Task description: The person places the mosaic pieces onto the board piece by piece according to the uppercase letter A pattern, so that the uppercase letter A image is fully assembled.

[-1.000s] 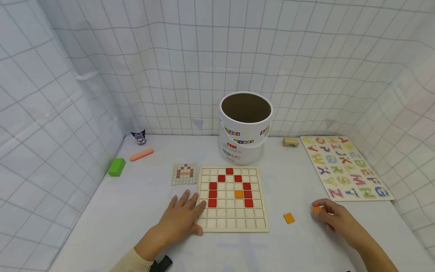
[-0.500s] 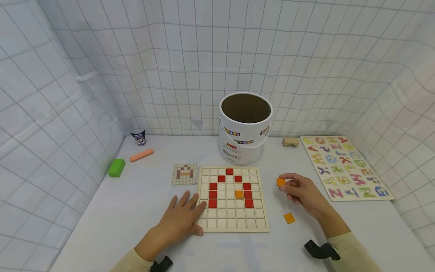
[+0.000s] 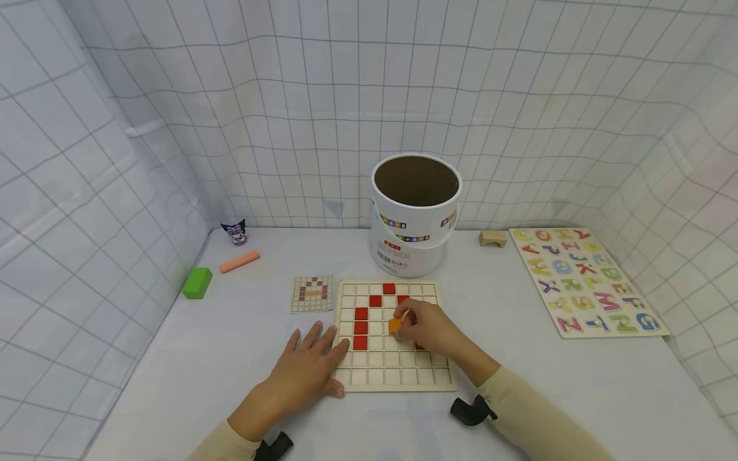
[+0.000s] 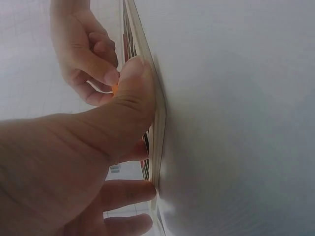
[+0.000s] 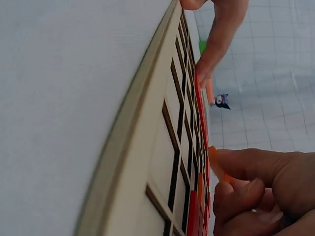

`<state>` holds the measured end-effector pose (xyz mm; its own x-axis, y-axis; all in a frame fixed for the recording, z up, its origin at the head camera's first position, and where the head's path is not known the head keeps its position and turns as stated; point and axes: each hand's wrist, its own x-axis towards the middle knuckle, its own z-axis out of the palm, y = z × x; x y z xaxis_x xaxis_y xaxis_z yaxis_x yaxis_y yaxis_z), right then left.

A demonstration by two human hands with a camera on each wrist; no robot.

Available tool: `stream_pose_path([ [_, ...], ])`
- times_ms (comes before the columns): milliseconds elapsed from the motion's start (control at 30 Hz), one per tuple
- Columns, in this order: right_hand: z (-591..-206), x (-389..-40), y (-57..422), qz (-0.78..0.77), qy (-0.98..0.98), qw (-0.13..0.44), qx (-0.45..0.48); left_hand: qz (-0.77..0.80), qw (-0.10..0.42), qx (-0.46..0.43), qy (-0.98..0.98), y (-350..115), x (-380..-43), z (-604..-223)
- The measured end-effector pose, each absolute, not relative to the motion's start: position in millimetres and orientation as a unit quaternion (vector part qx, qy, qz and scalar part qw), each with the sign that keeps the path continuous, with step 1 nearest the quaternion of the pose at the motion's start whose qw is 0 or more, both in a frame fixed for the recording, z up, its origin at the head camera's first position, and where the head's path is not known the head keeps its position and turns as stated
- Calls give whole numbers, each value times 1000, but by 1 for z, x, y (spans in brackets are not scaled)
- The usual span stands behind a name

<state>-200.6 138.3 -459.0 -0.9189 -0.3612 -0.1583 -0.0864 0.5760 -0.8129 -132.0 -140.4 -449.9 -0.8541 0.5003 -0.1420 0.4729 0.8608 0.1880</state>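
Note:
My right hand [image 3: 429, 328] pinches an orange square tile [image 3: 394, 326] between thumb and fingers over the middle of the wooden grid board [image 3: 392, 387]. In the right wrist view this tile [image 5: 216, 164] tilts above the cells, and another orange tile [image 5: 200, 184] sits in the board near red ones. Red tiles [image 3: 360, 327] fill cells on the left and top; some on the right are covered by my right hand. With fingers spread, my left hand [image 3: 305, 365] rests at the board's left edge, its thumb [image 4: 135, 78] by the near corner.
A small pattern card [image 3: 312, 294] lies left of the board, and a white bucket [image 3: 412, 246] stands behind it. Farther left are a green block [image 3: 197, 283], an orange stick [image 3: 239, 261] and a small figurine [image 3: 235, 232]. A wooden block [image 3: 492, 239] and alphabet board [image 3: 582, 282] are at right.
My right hand has carried the orange tile from the right side of the table leftward over the board. Its forearm now covers where a loose orange tile lay. My left hand stayed still.

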Motion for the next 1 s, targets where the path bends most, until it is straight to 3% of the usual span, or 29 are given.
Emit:
stream_pose_path([
  [567, -456, -194, 126, -360, 920, 105, -114, 76, 100, 254, 959, -140, -133, -449],
  [800, -447, -175, 176, -425, 895, 95, -92, 80, 95, 258, 958, -139, -134, -449],
  [1000, -444, -149, 238, -456, 879, 128, -57, 79, 95, 256, 959, -140, -133, -448],
])
